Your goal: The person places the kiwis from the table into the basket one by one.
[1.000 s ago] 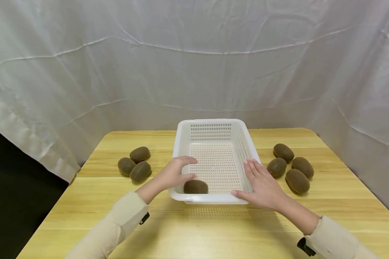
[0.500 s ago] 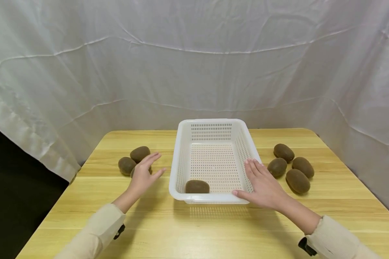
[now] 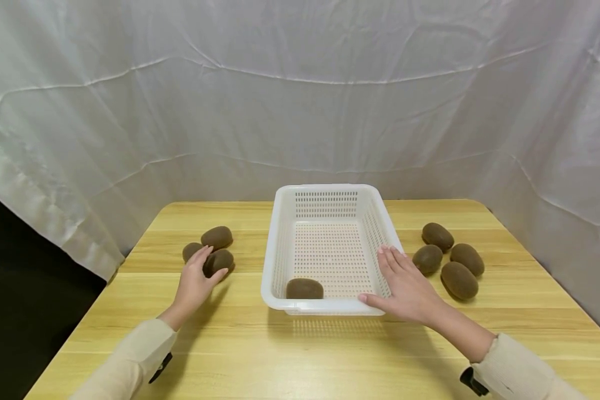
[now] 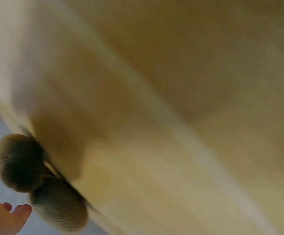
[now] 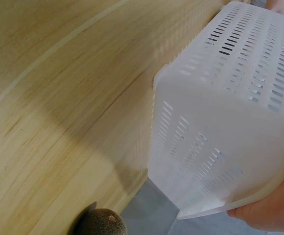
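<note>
My left hand (image 3: 194, 286) is at the left group of brown fuzzy kiwis, thumb and fingers spread on either side of the nearest kiwi (image 3: 221, 261). Behind it lie another kiwi (image 3: 217, 238) and one partly hidden by the fingers (image 3: 191, 251). In the left wrist view, fingertips (image 4: 20, 213) show beside a kiwi (image 4: 58, 204). My right hand (image 3: 409, 289) rests on the right front corner of a white perforated plastic basket (image 3: 269, 250), straight fingers over its side rim and thumb on the front rim. One kiwi (image 3: 304, 289) lies inside, at the front left.
Right of the basket, several more kiwis (image 3: 459, 279) sit in a cluster close to my right hand. The wooden table (image 3: 300, 355) has its back edge just behind the basket, and a pale curtain (image 3: 330, 122) hangs beyond it.
My left hand has moved left from over the basket to the left kiwi group, coming down around the nearest one. The right hand and the basket stay in place.
</note>
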Action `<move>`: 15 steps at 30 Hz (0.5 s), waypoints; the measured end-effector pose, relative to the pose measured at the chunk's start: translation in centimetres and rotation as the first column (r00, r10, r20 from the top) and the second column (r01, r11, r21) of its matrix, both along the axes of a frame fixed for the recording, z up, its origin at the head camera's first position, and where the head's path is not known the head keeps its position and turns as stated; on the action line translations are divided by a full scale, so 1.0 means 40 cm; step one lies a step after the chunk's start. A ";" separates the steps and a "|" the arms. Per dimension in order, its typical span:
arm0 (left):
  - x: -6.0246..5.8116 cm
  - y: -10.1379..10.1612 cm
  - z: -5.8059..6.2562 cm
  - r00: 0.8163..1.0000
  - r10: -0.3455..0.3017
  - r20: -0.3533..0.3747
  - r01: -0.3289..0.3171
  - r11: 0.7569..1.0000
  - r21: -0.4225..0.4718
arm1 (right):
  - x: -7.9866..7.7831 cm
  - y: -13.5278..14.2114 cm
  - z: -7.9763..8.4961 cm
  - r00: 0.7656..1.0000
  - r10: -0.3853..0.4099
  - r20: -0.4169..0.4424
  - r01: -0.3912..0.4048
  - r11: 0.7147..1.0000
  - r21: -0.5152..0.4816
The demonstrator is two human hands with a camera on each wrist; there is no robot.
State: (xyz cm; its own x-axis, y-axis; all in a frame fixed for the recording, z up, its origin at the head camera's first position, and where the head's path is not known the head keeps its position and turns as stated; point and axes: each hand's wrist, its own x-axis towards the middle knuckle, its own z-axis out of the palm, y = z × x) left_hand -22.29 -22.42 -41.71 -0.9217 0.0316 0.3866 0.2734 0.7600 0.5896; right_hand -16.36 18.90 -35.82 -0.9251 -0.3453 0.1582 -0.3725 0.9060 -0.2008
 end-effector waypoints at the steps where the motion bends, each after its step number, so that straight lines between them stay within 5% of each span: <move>1: -0.002 -0.005 -0.005 1.000 0.008 0.002 -0.008 1.000 0.000 | 0.000 0.000 0.000 1.000 0.000 0.000 0.000 1.000 0.000; 9: -0.010 -0.023 -0.025 0.999 0.012 -0.051 -0.013 1.000 -0.018 | -0.001 0.000 -0.002 1.000 0.001 -0.002 -0.001 1.000 0.005; 15: -0.007 -0.019 -0.025 0.998 0.042 0.042 -0.040 0.999 -0.036 | 0.001 0.000 0.000 1.000 0.000 0.001 0.000 1.000 0.003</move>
